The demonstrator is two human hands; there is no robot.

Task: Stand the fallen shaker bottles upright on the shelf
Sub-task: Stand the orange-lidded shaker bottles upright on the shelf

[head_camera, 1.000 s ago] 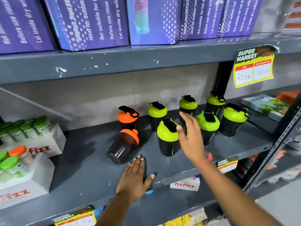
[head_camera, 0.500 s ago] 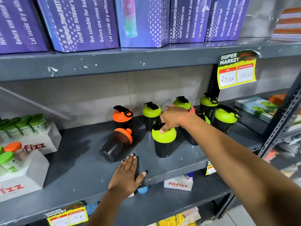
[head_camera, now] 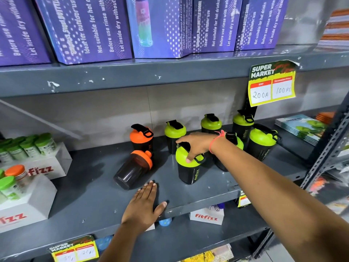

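Upright bottles [head_camera: 174,136] crowd your right hand [head_camera: 196,146], clasping the green-lidded bottle [head_camera: 189,167]; your left hand [head_camera: 143,207] lies flat, open, near the fallen bottle [head_camera: 133,170].

2 bare forearms, no sleeves. Right hand [head_camera: 196,146]: thin red thread bracelet [head_camera: 217,138] knotted at wrist. Left hand [head_camera: 143,207]: nothing worn, short nails.

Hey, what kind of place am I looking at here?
Most likely a shop or supermarket aisle. A yellow price tag reading "Super Market" hangs on a grey metal shelf, rows of matching shaker bottles stand on display, and boxed bottles line the shelf above.
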